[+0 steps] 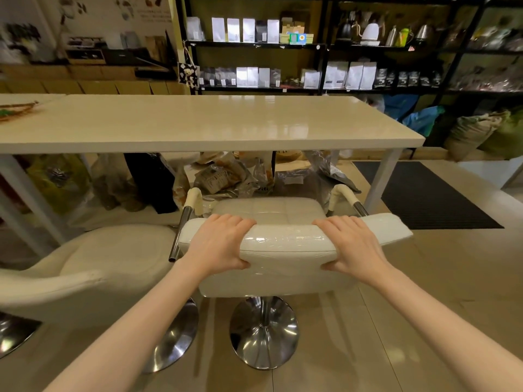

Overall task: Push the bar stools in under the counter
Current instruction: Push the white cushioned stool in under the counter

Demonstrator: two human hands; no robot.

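The head camera looks forward and down from a person standing behind a white padded bar stool [271,210] with two armrests and a round chrome base [263,332]. Ahead runs a long, glossy cream counter [215,123] on white legs, with dark shop shelves [311,46] of bags and kettles behind it.

The task looks only partly done. The stool in hand stands on the tiled floor in front of the counter; its armrest tips reach about to the counter's near edge, but the seat and base sit clear of it, so this stool is not yet tucked under. A second white stool [93,267] with a curved shell seat stands just to the left, also out from the counter, and appears to need pushing in as well. Bags and foil packets [226,176] are piled on the floor beneath the counter, and these may limit how far the stools can go.

Both hands grasp the top of the stool's backrest [285,241]. The left hand [220,241] wraps it near the left end, fingers curled over the front, thumb on the back. The right hand [351,244] grips the same way toward the right end. Both arms are extended, ready to push.
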